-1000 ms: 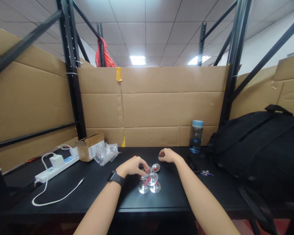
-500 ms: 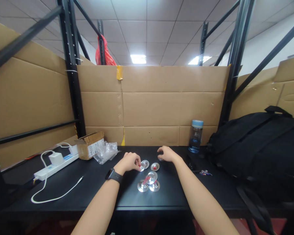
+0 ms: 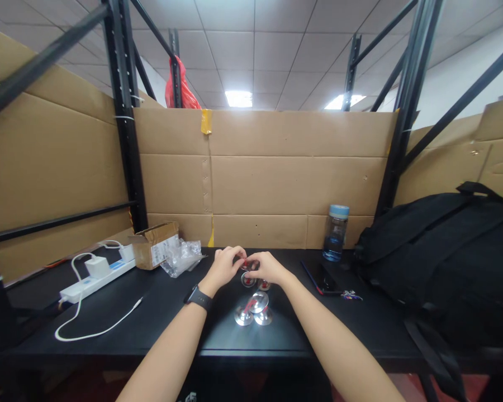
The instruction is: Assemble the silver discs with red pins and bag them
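Observation:
Above the far part of the black table, my left hand and my right hand meet with fingers bent in a pinch. Between the fingertips shows a small silver finger cymbal with red on it; the fingers partly hide it. Just below the hands lies another finger cymbal with a red middle. One more cymbal sits partly under my right hand. Nearer to me, three silver cymbals with red straps lie together, one overlapping the other two. A dark watch is on my left wrist.
At left are a white power strip with a cable, an opened cardboard box and clear plastic wrap. On the right stand a water bottle and a black backpack, with a phone between. Cardboard walls the back.
My left hand has lifted a cymbal up and away from the table. My right hand has moved left to meet it, uncovering the phone. The three nearer cymbals stay put.

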The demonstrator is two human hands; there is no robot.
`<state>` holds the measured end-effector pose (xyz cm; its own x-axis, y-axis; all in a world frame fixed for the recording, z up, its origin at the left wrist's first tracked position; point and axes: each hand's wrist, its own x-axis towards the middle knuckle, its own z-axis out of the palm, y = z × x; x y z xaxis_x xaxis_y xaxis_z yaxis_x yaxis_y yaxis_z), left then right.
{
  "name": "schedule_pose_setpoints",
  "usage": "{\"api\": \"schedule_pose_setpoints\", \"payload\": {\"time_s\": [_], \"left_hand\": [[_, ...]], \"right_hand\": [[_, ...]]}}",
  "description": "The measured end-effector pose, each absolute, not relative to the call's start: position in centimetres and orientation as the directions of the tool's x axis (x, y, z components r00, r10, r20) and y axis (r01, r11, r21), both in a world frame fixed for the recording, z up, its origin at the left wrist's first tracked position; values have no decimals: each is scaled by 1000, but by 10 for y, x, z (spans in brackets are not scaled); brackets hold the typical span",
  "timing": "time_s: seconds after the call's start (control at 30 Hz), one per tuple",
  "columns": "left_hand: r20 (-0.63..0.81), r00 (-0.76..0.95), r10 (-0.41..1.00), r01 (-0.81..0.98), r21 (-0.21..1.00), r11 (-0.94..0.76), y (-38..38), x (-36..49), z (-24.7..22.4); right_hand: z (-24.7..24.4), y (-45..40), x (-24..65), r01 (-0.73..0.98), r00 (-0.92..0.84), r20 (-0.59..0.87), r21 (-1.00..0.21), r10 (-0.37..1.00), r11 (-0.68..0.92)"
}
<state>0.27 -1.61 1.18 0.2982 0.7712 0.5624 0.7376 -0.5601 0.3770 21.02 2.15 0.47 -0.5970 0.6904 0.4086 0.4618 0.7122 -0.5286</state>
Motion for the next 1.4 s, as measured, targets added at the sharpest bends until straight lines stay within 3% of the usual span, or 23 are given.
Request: {"api": "schedule_pose_setpoints", "payload": {"time_s": [0.43, 0.57, 0.7, 0.93, 1.2, 1.4], "left_hand": [[647, 314, 694, 694, 343, -634, -15, 16, 5], [704, 216, 676, 675, 392, -625, -13, 19, 4], [729, 62, 682, 673, 474, -568, -8, 18, 1], [684, 148, 714, 628, 493, -602, -4, 16, -5], [629, 242, 739, 595, 505, -625, -7, 12, 0], [612, 227, 758, 669, 468, -578, -8, 18, 0]], "right_hand": [[6, 19, 211, 389, -540, 470, -597, 698, 702], [6, 19, 209, 351, -459, 537, -622, 708, 700], [4, 27, 208, 270, -339, 545, -725, 767, 634], [0, 26, 199, 93, -382, 420, -869, 823, 486], [-1, 26, 201, 72, -368, 385, -896, 846, 438], [-2, 29, 198, 111, -329, 408, -879, 851, 464]]}}
